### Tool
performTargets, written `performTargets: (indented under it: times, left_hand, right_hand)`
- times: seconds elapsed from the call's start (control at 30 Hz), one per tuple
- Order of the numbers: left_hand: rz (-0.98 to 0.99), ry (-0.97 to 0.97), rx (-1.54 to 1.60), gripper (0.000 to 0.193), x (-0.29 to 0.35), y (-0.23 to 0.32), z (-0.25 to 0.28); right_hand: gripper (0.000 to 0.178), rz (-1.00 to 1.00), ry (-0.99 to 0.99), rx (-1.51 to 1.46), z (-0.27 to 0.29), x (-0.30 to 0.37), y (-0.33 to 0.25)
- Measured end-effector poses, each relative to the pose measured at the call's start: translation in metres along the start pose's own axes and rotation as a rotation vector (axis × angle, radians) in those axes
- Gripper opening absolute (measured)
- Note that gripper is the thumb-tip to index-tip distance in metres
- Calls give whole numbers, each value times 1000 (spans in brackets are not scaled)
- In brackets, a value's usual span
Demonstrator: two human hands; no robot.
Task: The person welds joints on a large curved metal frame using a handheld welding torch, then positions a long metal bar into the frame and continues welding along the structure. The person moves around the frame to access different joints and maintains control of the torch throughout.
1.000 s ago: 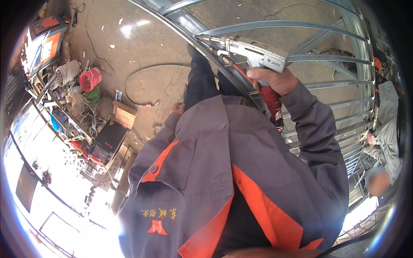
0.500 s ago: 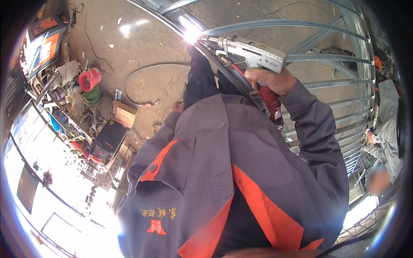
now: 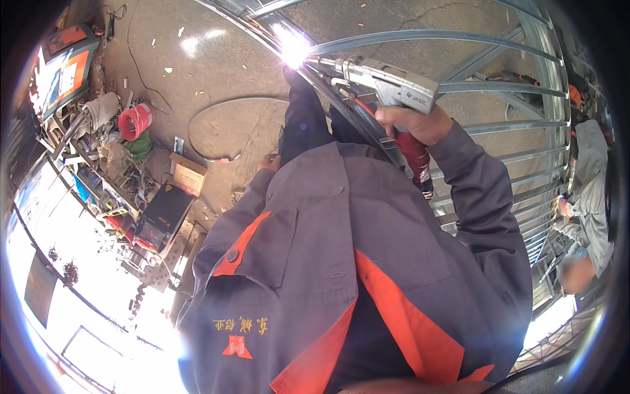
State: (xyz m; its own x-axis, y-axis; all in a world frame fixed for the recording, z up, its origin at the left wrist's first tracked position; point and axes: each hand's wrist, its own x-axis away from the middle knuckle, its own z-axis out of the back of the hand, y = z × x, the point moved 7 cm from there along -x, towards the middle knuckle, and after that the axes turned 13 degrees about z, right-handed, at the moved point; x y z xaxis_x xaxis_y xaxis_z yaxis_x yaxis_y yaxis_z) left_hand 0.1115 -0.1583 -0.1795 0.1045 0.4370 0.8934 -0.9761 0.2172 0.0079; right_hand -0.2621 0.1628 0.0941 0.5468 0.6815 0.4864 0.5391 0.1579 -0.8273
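My right hand [image 3: 420, 125] is wrapped round the grip of a grey and silver handheld welding gun [image 3: 400, 85]. A red-sleeved cable [image 3: 413, 157] hangs from the grip. The nozzle points left, and a blinding white glare [image 3: 293, 49] at its tip hides the spot being welded. That glare sits on a long metal rail [image 3: 252, 29] of a barred metal frame [image 3: 453, 43], where a curved bar meets it. Beside my left thigh, my left hand [image 3: 268, 162] shows only in part; its fingers are mostly hidden.
A loose cable [image 3: 191, 125] curves across the concrete floor. Leftward stand a red bucket [image 3: 135, 121], an open cardboard box [image 3: 188, 174], a black machine case [image 3: 164, 213] and an orange-and-grey machine [image 3: 69, 72]. Another person in grey [image 3: 590, 197] is at the far right, beyond the frame's bars.
The glare at the nozzle looks slightly broader, and a few small sparks show by the rail. The welding gun and both hands have hardly moved.
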Motion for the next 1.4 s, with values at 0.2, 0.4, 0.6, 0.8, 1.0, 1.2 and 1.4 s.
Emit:
performTargets:
  times: [0.2, 0.4, 0.6, 0.8, 1.0, 1.2, 1.4]
  left_hand:
    - [23, 13, -22, 42, 5, 6, 2]
    - [15, 5, -58, 44, 0, 5, 1]
    - [-2, 10, -49, 42, -3, 6, -2]
    - [7, 58, -26, 41, 0, 14, 9]
    - [-95, 93, 168, 41, -14, 41, 42]
    - [-106, 60, -33, 42, -52, 73, 91]
    - [-190, 5, -129, 41, -80, 104, 157]
  right_hand:
    - [29, 3, 20, -25, 0, 6, 1]
    - [33, -30, 34, -33, 1, 10, 1]
    - [22, -32, 72, -55, 0, 13, 0]
    - [21, -51, 92, -29, -1, 17, -3]
    - [29, 1, 126, -18, -9, 31, -15]
    - [60, -94, 238, -186, -29, 35, -15]
    - [75, -77, 242, -104, -26, 20, -19]
